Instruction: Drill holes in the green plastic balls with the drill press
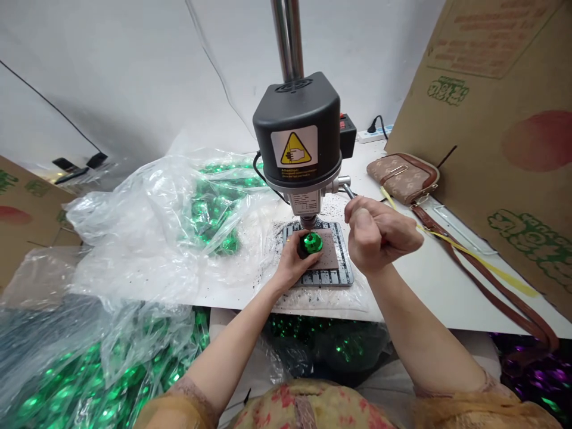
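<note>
Head view of a white worktop (447,286) where the left hand (292,265) pinches a green gem (311,242) on the pad under a small drill press (297,143), while the right hand (378,235) is closed around its lever (347,190), clear plastic bags (156,220) of green gems beside them.

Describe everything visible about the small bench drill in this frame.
The bench drill stands upright on the white table, riding a shiny steel column. Its rounded head is dark grey plastic with a yellow hand-hazard warning label; a silver collar and chuck sit below. The slotted metal base plate carries a brownish pad and black swarf. The left hand holds a green faceted bead under the chuck; the right hand grips the feed lever.
</note>
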